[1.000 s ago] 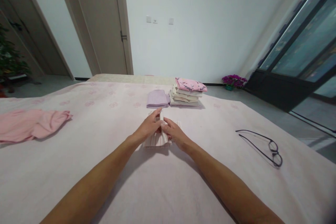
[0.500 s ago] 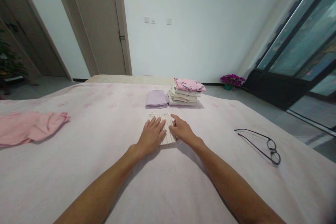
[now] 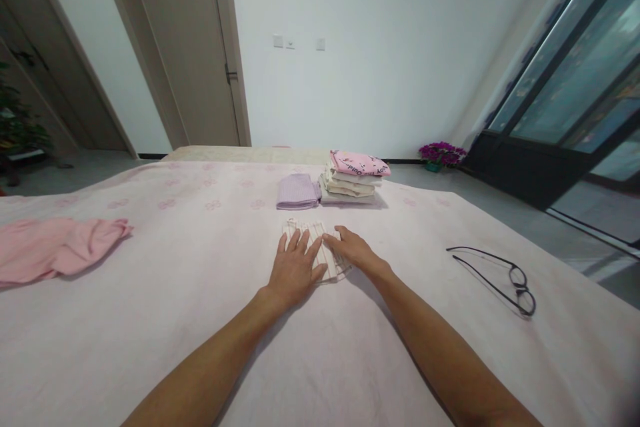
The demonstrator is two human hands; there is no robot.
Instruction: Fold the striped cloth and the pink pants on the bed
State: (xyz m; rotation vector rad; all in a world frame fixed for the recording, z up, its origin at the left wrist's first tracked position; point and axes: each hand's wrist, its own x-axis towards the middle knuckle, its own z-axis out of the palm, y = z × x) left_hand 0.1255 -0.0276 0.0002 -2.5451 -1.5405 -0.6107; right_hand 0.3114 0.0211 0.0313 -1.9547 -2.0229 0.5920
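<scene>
A folded cream cloth with thin stripes point(image 3: 327, 258) lies on the bed in front of me. My left hand point(image 3: 296, 267) rests flat on it, fingers spread, covering much of its left side. At the cloth's right part, my right hand point(image 3: 357, 248) is bent round the fabric, with the thumb on top; its other fingertips are partly hidden. Just beyond sit a folded lilac cloth point(image 3: 297, 191) and, beside it, a stack of folded pale fabrics point(image 3: 350, 188) topped by a pink printed piece point(image 3: 359, 163).
A crumpled pink garment point(image 3: 60, 247) lies at the left. Black-framed glasses point(image 3: 517, 283) rest with arms unfolded at the right. Everything is on a pale flowered bedsheet point(image 3: 200, 320). Purple flowers in a pot point(image 3: 435, 155) stand on the floor beyond the bed.
My right hand has shifted slightly right and toward me, its thumb now farther over the cloth. The striped cloth's right side looks a little wider. My left hand stays flat on it.
</scene>
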